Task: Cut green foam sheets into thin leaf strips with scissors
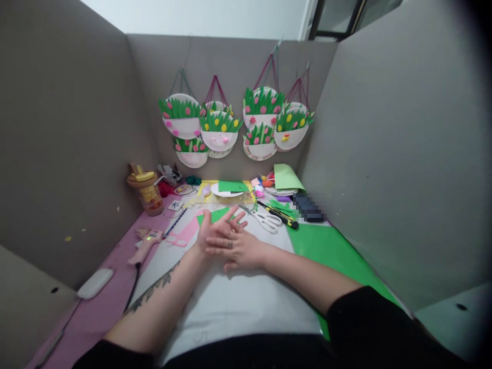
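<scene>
My left hand (pixel 209 229) is held palm up over the white sheet (pixel 253 302), its fingers stretched out. Across its palm lies my right hand (pixel 243 249), palm down with its fingers spread, and neither one grips anything. A green paper piece (pixel 209 218) and a pink paper sheet (pixel 188 230) with cut-out holes lie just behind and left of my hands. White-handled scissors (pixel 268 221) rest a little beyond my right hand. Beside them is a yellow-and-black utility knife (pixel 286 219) near thin green paper strips (pixel 282 206).
Paper-plate baskets (pixel 221 138) with paper flowers hang on the grey back panel. A pink glue gun (pixel 146 246) and a lidded cup (pixel 148 192) stand left. A large green sheet (pixel 330 256) covers the right side, below a dark blurred-out object (pixel 308 206). A white plate (pixel 215 190) sits at the back.
</scene>
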Tool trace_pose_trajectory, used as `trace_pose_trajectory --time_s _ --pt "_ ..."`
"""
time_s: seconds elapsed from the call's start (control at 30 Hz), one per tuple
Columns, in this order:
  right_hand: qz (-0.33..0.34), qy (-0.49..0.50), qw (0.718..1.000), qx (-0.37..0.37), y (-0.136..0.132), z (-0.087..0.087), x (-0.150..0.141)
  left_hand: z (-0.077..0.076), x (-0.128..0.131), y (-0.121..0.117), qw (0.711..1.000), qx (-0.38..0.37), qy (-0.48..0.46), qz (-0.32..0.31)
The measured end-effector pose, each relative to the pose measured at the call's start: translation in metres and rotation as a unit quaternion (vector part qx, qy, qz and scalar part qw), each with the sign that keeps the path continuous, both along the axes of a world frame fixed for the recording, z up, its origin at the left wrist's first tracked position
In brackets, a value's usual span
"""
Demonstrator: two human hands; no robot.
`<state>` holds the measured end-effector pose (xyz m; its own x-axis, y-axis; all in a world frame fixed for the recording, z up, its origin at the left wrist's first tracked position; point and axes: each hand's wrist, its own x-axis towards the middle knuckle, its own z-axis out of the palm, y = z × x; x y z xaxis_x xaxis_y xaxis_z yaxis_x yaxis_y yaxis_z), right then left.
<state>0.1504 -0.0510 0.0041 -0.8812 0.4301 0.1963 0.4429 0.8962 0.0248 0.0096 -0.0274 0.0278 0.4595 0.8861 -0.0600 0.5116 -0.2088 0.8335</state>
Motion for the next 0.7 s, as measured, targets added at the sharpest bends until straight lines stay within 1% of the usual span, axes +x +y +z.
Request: trace_pose_trajectory --time_s 0.03,0.07,0.1,0.13,0.17,0.23,0.27,0.3,0.33,0.37,0.4,0.43,0.5,0.53,0.6,0.63,0.7 --pt "-0.039 0.006 0.999 0.007 0.005 0.004 0.007 0.005 -0.005 -0.002 0.994 -0.003 -0.102 -0.035" --pt "-0.086 0.012 0.996 0.016 0.012 0.009 0.017 0.010 -0.011 -0.003 0.983 -0.008 -0.172 -0.057" --pt "-0.141 0.018 0.990 0.026 0.020 0.013 0.029 0.014 -0.016 -0.003 0.975 -0.009 -0.216 -0.058" --pt "-0.206 0.025 0.978 0.032 0.028 0.016 0.043 0.018 -0.021 -0.001 0.969 -0.009 -0.241 -0.052" --pt "-0.274 0.030 0.961 0.032 0.037 0.017 0.058 0.020 -0.025 0.002 0.966 -0.009 -0.255 -0.041" --pt "-0.395 0.030 0.918 -0.003 0.052 0.016 0.091 0.017 -0.029 0.012 0.963 -0.010 -0.270 -0.021" --pt "-0.441 0.022 0.897 -0.034 0.059 0.013 0.107 0.013 -0.029 0.018 0.962 -0.012 -0.272 -0.015" --pt "-0.483 0.015 0.874 -0.059 0.064 0.009 0.121 0.006 -0.029 0.023 0.967 -0.017 -0.255 0.000" --pt "-0.514 0.007 0.855 -0.076 0.069 0.004 0.133 -0.001 -0.028 0.029 0.976 -0.013 -0.216 0.031" --pt "-0.528 0.005 0.845 -0.084 0.073 -0.001 0.142 -0.009 -0.026 0.033 0.985 0.014 -0.159 0.070" --pt "-0.537 0.004 0.839 -0.089 0.077 -0.005 0.149 -0.016 -0.025 0.036 0.989 0.062 -0.083 0.102" --pt "-0.543 0.005 0.835 -0.089 0.081 -0.009 0.152 -0.022 -0.023 0.037 0.985 0.117 -0.008 0.123" --pt "-0.553 0.013 0.829 -0.085 0.087 -0.015 0.153 -0.031 -0.023 0.037 0.966 0.196 0.114 0.122" --pt "-0.557 0.018 0.826 -0.084 0.090 -0.017 0.152 -0.032 -0.024 0.037 0.957 0.220 0.153 0.116" --pt "-0.562 0.025 0.822 -0.087 0.095 -0.019 0.148 -0.032 -0.029 0.038 0.946 0.241 0.184 0.114" --pt "-0.562 0.025 0.822 -0.090 0.096 -0.019 0.147 -0.031 -0.033 0.041 0.944 0.245 0.182 0.125" --pt "-0.561 0.020 0.822 -0.090 0.097 -0.019 0.147 -0.028 -0.045 0.049 0.941 0.246 0.159 0.167"
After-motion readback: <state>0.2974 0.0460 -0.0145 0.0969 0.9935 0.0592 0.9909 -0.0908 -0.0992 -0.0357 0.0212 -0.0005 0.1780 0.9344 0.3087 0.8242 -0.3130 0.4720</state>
